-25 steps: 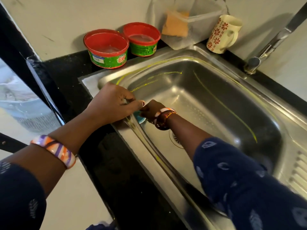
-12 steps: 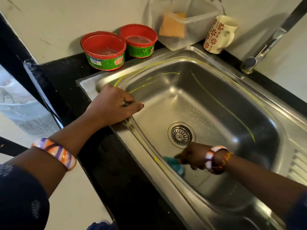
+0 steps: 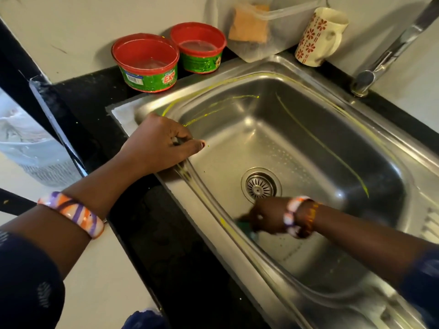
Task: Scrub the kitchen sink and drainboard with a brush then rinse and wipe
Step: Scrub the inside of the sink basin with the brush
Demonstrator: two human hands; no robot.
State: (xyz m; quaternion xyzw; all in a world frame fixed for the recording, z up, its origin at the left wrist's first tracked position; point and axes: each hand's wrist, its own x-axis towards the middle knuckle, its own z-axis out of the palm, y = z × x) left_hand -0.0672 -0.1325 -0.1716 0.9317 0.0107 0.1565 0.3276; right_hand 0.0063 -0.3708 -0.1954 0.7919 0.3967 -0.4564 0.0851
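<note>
1. Head view: the right hand [image 3: 268,216] is down inside the sink [image 3: 297,143], low on the near wall, its fingers curled round a green scrubbing brush [image 3: 244,226]. Only a blurred sliver of the brush shows, poking out on the hand's left, touching the steel just below the near rim.

2. Same view: the drain [image 3: 260,186] sits just beyond that hand, toward the back wall. Which way the brush's long axis runs I can't tell; too much of it is hidden in the fist.

3. The left hand [image 3: 161,144] is planted on the sink's left rim, fingers loosely bent, thumb out over the basin, holding nothing I can make out. It's well apart from the brush, so the right hand is the one on the job.

4. Yellow soap streaks [image 3: 320,143] are unscrubbed across the far wall and back rim, up and away from the brush. My guess: the next strokes must carry out past the drain toward those lines.

5. The drainboard [image 3: 430,224], far right, looks untouched; the tap [image 3: 380,60] isn't running.
</note>
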